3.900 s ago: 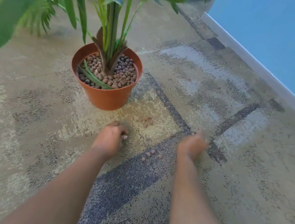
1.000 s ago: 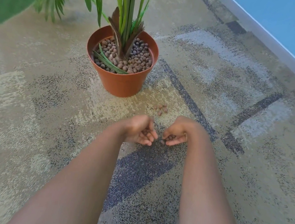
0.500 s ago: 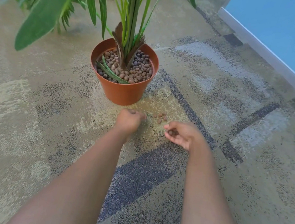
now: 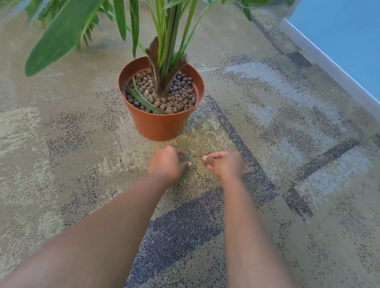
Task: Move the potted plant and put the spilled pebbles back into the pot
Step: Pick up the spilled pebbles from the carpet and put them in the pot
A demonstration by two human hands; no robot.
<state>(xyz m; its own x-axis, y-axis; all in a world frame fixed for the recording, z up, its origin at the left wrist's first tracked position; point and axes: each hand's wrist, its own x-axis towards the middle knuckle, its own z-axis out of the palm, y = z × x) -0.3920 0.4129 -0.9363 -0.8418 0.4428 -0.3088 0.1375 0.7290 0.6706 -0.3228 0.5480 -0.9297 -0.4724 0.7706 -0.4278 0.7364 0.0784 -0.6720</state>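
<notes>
A terracotta pot (image 4: 160, 124) with a green palm plant (image 4: 172, 23) stands upright on the carpet, filled with brown pebbles (image 4: 181, 95). Just in front of the pot, my left hand (image 4: 166, 163) and my right hand (image 4: 225, 164) rest knuckles-up on the carpet, a small gap between them. Both have their fingers curled in, fingertips down at the spot where spilled pebbles lay. What the curled fingers enclose is hidden. A faint reddish speck (image 4: 199, 155) shows between the hands.
Patterned beige, grey and dark blue carpet (image 4: 296, 203) covers the floor. A blue wall (image 4: 361, 45) with a white skirting board (image 4: 335, 68) runs along the right. Long leaves (image 4: 63, 22) hang over the upper left.
Both hands have moved forward to the pebble cluster near the pot. My right hand, palm up with a pebble half a second ago, is now turned knuckles-up. The loose pebbles are covered.
</notes>
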